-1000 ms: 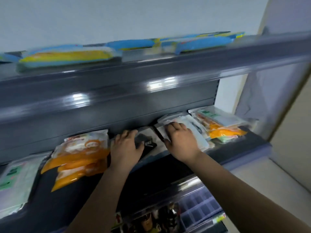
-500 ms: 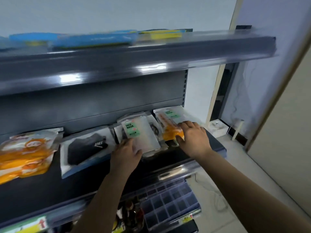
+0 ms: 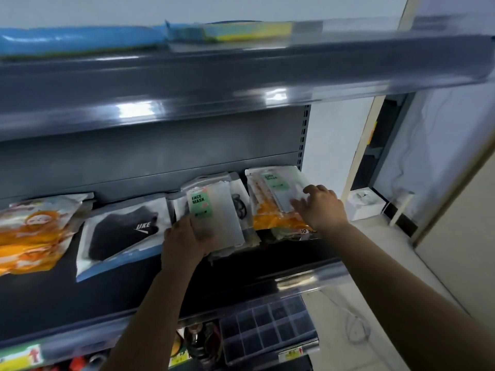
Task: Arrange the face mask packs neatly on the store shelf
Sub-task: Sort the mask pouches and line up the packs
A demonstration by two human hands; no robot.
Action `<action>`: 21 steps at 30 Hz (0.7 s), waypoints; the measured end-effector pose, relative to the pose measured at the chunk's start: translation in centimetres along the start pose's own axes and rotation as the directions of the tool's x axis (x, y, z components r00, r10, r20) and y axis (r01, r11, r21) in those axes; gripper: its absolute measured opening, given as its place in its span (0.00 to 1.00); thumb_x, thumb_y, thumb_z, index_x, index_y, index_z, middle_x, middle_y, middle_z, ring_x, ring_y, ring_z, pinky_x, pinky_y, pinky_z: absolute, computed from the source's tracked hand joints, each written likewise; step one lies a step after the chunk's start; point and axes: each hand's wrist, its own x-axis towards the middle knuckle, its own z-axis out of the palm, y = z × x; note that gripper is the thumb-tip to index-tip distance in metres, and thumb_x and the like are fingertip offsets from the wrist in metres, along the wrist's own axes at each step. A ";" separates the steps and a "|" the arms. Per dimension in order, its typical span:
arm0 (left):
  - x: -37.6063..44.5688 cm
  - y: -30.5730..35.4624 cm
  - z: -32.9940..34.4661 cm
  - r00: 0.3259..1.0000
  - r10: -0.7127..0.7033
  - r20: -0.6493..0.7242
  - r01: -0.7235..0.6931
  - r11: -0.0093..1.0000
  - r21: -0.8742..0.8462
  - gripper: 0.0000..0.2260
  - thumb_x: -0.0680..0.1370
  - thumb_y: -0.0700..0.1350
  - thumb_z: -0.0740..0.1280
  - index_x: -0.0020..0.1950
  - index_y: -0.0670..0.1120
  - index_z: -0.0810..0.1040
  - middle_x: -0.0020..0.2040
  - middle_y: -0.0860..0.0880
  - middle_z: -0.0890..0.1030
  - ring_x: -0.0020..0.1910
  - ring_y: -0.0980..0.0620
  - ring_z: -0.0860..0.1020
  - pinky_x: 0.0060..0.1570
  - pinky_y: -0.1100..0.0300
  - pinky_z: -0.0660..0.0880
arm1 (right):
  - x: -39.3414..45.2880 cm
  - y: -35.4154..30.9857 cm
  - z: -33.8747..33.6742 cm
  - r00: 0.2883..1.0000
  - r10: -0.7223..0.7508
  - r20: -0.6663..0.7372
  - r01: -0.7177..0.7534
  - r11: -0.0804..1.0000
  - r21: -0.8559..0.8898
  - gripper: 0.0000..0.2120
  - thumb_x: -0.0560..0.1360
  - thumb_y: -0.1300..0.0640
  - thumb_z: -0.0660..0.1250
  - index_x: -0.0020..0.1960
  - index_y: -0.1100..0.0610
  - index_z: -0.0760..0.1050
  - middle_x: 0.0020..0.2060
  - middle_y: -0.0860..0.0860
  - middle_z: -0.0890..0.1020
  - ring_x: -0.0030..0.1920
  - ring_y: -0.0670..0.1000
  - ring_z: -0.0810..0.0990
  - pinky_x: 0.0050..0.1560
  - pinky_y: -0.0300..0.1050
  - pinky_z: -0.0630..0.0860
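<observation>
Several face mask packs lie on the dark shelf point(image 3: 267, 266). My left hand point(image 3: 184, 238) grips the near end of a white pack with a green "FACE MASK" label point(image 3: 211, 210), which tops a small pile. My right hand point(image 3: 320, 207) rests, fingers spread, on a clear green-labelled pack point(image 3: 278, 186) lying over an orange pack point(image 3: 276, 220) at the shelf's right end. A black mask pack point(image 3: 120, 231) lies left of my left hand. Orange packs point(image 3: 34, 234) sit at the far left.
An upper shelf point(image 3: 241, 73) overhangs, carrying blue and yellow packs point(image 3: 80, 40). Below are a compartment tray point(image 3: 270, 328) and bottles point(image 3: 201, 341). A white box point(image 3: 365, 203) sits on the floor to the right by the wall.
My right hand has moved up from the orange pack onto the clear green-labelled pack. My left hand now grips the "FACE MASK" pack further up. The view has shifted slightly.
</observation>
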 end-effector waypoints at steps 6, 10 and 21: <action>1.3 -0.4 0.3 0.999 -0.026 -0.045 0.023 0.997 -0.076 0.26 0.67 0.49 0.74 0.63 0.46 0.72 0.56 0.44 0.80 0.54 0.40 0.76 0.52 0.45 0.76 | 3.0 1.4 0.1 0.992 0.105 0.067 -0.110 0.991 0.076 0.32 0.70 0.38 0.67 0.65 0.57 0.68 0.60 0.57 0.76 0.59 0.59 0.73 0.58 0.55 0.74; 1.5 -0.2 -0.1 0.993 -0.078 -0.090 0.053 0.967 -0.251 0.26 0.68 0.42 0.74 0.64 0.45 0.71 0.54 0.43 0.79 0.49 0.43 0.77 0.46 0.52 0.76 | 4.0 2.1 0.5 0.986 0.150 0.070 -0.161 0.967 0.196 0.37 0.65 0.37 0.72 0.63 0.61 0.69 0.57 0.58 0.76 0.52 0.57 0.75 0.49 0.49 0.75; -2.3 1.4 -1.1 0.956 -0.200 -0.213 0.045 0.822 -0.568 0.14 0.66 0.41 0.77 0.47 0.48 0.76 0.41 0.45 0.79 0.39 0.48 0.79 0.44 0.52 0.77 | 2.6 2.0 -1.0 0.999 -0.041 -0.008 0.035 0.721 0.692 0.22 0.67 0.58 0.76 0.53 0.55 0.66 0.47 0.55 0.79 0.41 0.55 0.79 0.36 0.44 0.75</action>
